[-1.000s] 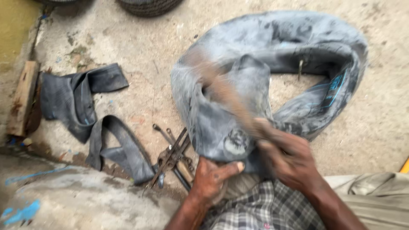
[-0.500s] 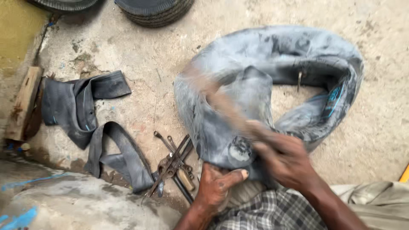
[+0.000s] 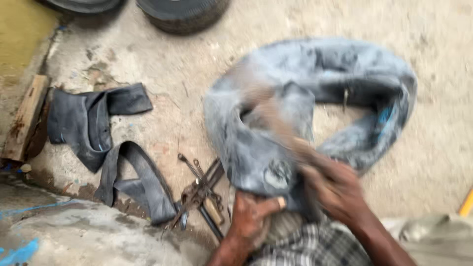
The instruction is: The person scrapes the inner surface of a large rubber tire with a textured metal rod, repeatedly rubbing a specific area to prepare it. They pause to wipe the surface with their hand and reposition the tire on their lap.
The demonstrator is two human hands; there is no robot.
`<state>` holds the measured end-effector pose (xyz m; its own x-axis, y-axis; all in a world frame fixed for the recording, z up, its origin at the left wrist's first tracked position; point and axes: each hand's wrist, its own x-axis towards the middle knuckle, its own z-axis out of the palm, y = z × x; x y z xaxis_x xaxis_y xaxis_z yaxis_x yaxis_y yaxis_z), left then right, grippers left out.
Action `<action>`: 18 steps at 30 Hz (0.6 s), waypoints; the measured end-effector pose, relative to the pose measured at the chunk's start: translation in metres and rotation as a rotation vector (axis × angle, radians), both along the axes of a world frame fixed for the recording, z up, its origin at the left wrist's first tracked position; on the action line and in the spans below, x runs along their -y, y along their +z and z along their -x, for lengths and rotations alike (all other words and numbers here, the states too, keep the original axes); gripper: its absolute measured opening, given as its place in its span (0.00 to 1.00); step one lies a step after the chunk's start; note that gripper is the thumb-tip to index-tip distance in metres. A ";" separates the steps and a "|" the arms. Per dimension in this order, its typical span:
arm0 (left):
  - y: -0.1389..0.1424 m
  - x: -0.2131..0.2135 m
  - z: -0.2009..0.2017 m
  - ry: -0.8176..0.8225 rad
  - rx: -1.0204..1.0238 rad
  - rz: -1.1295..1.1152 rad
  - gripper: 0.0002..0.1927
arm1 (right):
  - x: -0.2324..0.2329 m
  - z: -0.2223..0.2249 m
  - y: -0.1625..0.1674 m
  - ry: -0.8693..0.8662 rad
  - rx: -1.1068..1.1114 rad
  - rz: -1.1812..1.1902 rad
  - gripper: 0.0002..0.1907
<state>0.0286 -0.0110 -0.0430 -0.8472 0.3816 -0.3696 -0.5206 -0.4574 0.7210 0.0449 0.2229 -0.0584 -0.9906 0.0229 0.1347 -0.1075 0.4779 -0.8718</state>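
- Fingers of the left hand [image 3: 251,216], low centre of the frame, are curled shut over a fold of the large grey rubber inner tube [image 3: 315,113], thumb lying across the top edge; the fold is pinned against the person's checked-cloth knee [image 3: 305,246].
- Right hand [image 3: 335,189], just right of it, is closed around a brownish stick-like tool [image 3: 276,123] that slants up-left over the tube. Blur hides the tool's tip, so what kind it is cannot be told.
- Tube position: the pinched fold touches both hands; a round roughened or patched spot [image 3: 278,173] sits just above the left thumb, and the rest of the loop sprawls up and right over the concrete floor [image 3: 433,157].
- Risk, as a judgement: the tool works very near the left thumb; a slip off the rubber could strike it.
- Risk: the one-handed pinch looks slight; the fold could creep off the knee and shift the spot.
- Outward: rusty metal pliers and spanners [image 3: 199,189] lie left of the left hand; cut black rubber tube strips [image 3: 98,133] farther left; a wooden block [image 3: 24,118] at the left edge; dark tyres [image 3: 182,12] along the top.
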 end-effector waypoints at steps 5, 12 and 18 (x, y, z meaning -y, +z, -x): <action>-0.005 0.000 0.001 -0.125 0.096 0.008 0.26 | -0.006 -0.068 0.043 -0.166 0.482 0.006 0.22; 0.000 0.000 0.000 -0.032 0.068 -0.053 0.33 | 0.010 0.007 0.002 0.083 0.404 -0.140 0.26; 0.005 -0.002 -0.001 0.107 0.137 -0.036 0.37 | 0.001 -0.045 0.052 -0.297 0.555 0.070 0.23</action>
